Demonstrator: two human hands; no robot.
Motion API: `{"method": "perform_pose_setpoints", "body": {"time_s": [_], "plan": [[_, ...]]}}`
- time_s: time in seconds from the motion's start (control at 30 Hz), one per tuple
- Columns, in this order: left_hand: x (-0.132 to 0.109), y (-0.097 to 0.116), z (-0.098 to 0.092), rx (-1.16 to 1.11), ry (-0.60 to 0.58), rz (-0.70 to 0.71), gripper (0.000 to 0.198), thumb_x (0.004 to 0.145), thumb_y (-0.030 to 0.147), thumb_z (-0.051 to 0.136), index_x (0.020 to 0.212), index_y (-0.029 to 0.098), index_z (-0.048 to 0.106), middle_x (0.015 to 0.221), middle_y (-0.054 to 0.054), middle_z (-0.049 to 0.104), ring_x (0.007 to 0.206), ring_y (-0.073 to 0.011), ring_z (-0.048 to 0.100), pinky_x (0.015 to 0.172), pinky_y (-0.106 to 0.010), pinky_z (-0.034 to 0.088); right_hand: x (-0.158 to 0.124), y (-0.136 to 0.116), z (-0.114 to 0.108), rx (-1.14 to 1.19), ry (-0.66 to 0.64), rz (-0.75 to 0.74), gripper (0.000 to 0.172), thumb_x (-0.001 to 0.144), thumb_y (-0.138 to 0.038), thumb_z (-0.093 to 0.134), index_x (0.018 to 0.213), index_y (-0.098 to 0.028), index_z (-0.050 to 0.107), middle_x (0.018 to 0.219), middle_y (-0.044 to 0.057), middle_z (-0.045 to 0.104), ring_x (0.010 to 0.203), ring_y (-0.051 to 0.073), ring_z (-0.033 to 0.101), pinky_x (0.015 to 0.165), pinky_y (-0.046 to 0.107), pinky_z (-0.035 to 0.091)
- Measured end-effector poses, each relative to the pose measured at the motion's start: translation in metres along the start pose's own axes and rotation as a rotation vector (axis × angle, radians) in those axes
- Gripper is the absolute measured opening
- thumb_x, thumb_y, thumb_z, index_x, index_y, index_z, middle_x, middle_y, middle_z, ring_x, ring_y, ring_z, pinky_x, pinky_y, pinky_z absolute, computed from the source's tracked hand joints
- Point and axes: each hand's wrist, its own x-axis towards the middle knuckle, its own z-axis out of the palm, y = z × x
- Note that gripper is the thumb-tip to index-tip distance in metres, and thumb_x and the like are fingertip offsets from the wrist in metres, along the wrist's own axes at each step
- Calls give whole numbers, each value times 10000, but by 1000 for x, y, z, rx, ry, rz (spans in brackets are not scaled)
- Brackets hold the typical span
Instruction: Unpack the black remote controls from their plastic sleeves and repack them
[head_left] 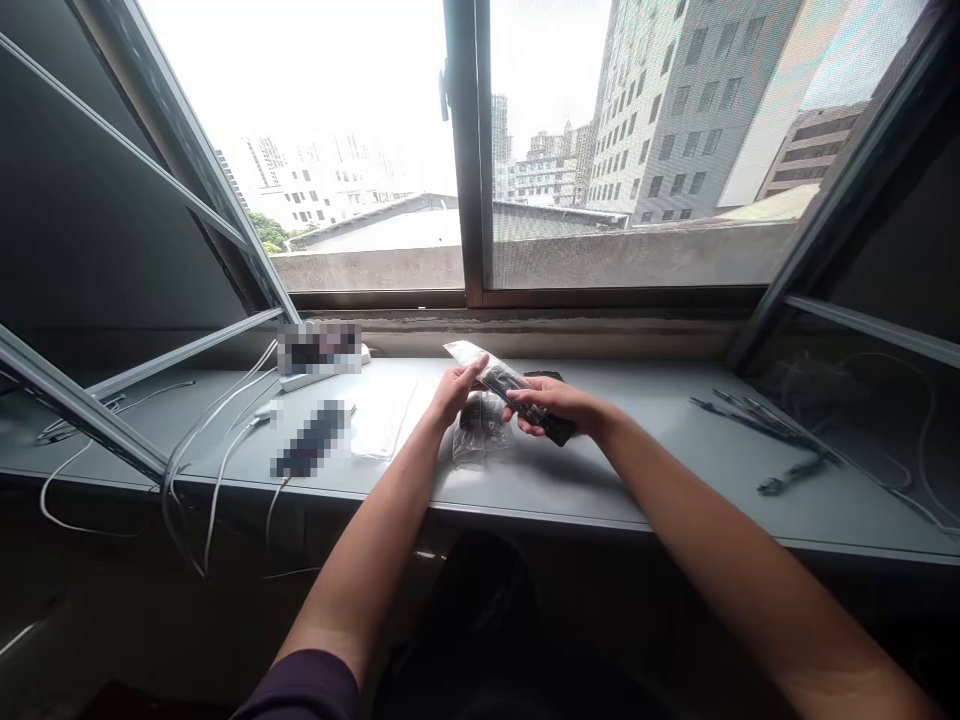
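Both my hands are over a grey window ledge [675, 470]. My right hand [559, 404] is closed around a long dark object in a clear plastic bag [495, 378], held just above the ledge. My left hand [453, 392] pinches the bag's upper open end with its fingertips. Beneath the hands lies a second clear bag [477, 432] with something dark inside. A small black object [543, 375] lies on the ledge just behind my right hand.
White cables [206, 450] and a white power strip [300, 380] lie at the left, beside a flat clear sheet [382, 420] and two blurred patches. Dark cables or tools [765, 430] lie at the right. Metal window frames slant in from both sides.
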Motion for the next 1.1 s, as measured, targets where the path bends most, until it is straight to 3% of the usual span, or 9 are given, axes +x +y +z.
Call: {"method": "perform_pose_setpoints", "body": {"time_s": [0.27, 0.83, 1.1], "plan": [[0, -7, 0, 38, -80, 29, 541, 903, 653, 788, 871, 117, 852, 897, -118, 814, 852, -227, 735, 881, -331, 541, 0, -2, 2, -27, 17, 1, 416, 914, -463, 890, 1112, -162, 683, 1015, 124, 807, 581, 126, 688, 476, 208, 537], [1, -6, -4, 107, 40, 96, 515, 873, 649, 807, 873, 136, 864, 893, -100, 817, 862, -238, 729, 898, -342, 530, 1, -2, 1, -30, 29, 28, 417, 920, -469, 884, 1110, -164, 672, 1045, 137, 811, 588, 136, 699, 471, 214, 551], [1, -4, -2, 57, -12, 38, 548, 871, 667, 800, 876, 122, 861, 876, -117, 805, 870, -235, 730, 921, -350, 546, 0, -3, 1, -38, 28, -2, 404, 930, -459, 873, 1139, -170, 682, 1041, 129, 808, 593, 136, 696, 471, 215, 549]]}}
